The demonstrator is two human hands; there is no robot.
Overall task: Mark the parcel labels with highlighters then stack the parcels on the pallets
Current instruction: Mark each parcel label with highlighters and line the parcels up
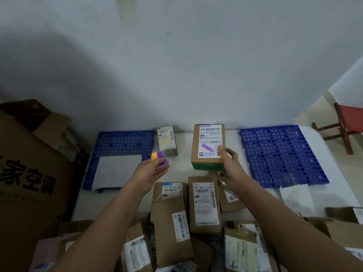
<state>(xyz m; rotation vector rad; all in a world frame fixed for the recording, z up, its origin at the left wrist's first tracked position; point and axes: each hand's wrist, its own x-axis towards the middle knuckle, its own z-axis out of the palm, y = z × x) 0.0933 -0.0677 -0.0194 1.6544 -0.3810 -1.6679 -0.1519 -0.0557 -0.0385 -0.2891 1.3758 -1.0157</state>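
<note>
White surface (182, 169): right hand (228, 163) clamped on box (208, 144), left hand (151, 171) pinching highlighters (159, 158); one-handed hold, could slip before pallet (279, 154).

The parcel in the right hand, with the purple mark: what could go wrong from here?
1. The right hand grips the parcel only at its near right corner, so it may tilt or slip before it reaches a pallet.
2. The left hand holds two highlighters loosely at its fingertips; one could drop.
3. A white sheet covers part of the left pallet; a parcel stacked there might slide.
</note>
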